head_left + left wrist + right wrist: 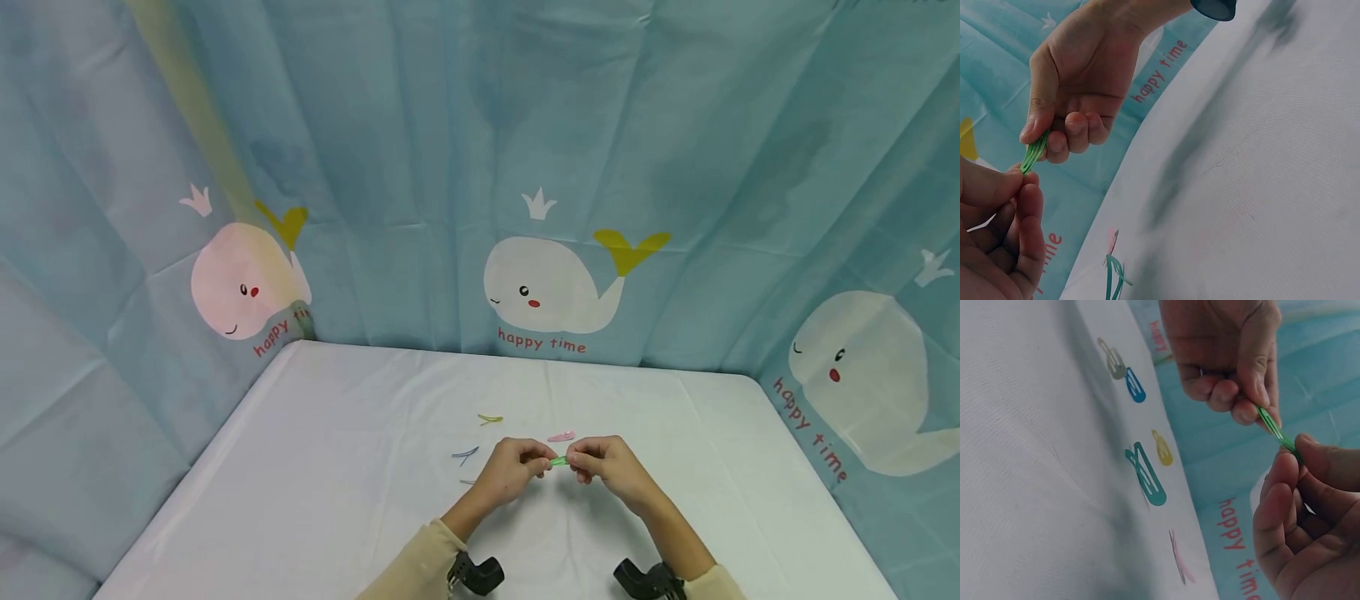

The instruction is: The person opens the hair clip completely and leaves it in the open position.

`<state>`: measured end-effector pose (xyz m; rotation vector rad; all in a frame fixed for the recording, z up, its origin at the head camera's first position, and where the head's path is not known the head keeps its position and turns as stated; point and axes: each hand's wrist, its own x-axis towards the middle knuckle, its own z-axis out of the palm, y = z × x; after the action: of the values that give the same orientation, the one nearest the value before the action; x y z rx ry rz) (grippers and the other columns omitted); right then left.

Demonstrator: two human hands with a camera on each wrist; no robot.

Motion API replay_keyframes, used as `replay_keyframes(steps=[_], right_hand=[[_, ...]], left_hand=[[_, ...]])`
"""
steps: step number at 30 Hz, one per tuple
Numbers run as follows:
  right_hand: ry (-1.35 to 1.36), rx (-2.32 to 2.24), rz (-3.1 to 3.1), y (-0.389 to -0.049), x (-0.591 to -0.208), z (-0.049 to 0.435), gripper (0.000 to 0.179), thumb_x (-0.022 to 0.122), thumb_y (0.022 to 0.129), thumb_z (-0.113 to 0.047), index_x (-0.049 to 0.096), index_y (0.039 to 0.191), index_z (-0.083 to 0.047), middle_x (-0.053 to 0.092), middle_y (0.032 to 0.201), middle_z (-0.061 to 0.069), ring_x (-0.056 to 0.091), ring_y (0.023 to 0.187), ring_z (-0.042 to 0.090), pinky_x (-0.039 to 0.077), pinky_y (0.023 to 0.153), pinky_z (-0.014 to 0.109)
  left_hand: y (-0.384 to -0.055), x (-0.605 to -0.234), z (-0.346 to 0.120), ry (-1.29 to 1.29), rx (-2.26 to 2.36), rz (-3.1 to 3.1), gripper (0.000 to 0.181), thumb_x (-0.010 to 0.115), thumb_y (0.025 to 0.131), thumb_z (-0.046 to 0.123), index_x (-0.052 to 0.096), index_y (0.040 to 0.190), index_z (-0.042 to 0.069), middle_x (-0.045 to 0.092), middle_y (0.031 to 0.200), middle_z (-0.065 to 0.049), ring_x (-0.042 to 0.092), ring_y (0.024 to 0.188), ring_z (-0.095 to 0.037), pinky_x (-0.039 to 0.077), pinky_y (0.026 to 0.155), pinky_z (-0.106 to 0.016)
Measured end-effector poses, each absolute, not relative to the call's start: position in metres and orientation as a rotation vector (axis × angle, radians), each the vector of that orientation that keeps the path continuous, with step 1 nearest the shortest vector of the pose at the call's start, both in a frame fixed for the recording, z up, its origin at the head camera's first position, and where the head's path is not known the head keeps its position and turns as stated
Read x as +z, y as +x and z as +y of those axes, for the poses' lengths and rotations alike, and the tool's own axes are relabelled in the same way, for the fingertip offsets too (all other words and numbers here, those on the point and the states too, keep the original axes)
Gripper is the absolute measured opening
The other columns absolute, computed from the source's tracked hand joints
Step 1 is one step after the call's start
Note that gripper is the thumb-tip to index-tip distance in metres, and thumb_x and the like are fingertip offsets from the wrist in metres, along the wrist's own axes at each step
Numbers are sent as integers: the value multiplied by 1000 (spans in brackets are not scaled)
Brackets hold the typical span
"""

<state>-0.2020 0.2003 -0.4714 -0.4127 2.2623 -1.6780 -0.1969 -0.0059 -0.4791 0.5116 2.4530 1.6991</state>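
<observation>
A green snap hair clip [559,461] is held in the air between both hands, over the table. My left hand [510,471] pinches one end of it between thumb and fingers. At the other end, the thumb and index finger of my right hand [611,468] pinch the clip. In the right wrist view the green clip [1279,432] looks long and narrow, with a slotted middle. The fingertips cover both its ends.
Several other hair clips lie on the white table [337,433]: yellow [491,419], blue [467,454], pink [561,436], grey [1113,361] and a teal clip [1150,481] with its parts spread. A whale-print curtain [420,250] hangs behind the table.
</observation>
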Motion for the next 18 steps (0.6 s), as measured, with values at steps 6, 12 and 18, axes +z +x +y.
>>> replay_keyframes(steps=[6, 12, 18], right_hand=[[-400, -1693, 2231, -202, -473, 199, 32, 60, 96, -17, 64, 99, 14, 57, 75, 4, 55, 65, 9, 50, 65, 24], [-399, -1699, 2228, -202, -475, 199, 31, 60, 96, -17, 64, 99, 14, 57, 74, 4, 55, 66, 9, 50, 65, 24], [-410, -1737, 2209, -202, -475, 199, 31, 60, 96, -15, 63, 100, 16, 60, 75, 5, 55, 67, 9, 50, 67, 24]], left_hand=[[-197, -480, -6, 499, 1695, 2445, 10, 65, 90, 6, 74, 93, 2, 71, 81, -9, 56, 66, -5, 43, 60, -21], [-197, -482, -6, 489, 1691, 2437, 10, 64, 91, 5, 74, 93, 2, 71, 81, -9, 55, 66, -6, 43, 60, -21], [-199, -480, -7, 464, 1712, 2390, 11, 65, 91, 6, 74, 94, 1, 71, 82, -11, 55, 68, -8, 44, 61, -22]])
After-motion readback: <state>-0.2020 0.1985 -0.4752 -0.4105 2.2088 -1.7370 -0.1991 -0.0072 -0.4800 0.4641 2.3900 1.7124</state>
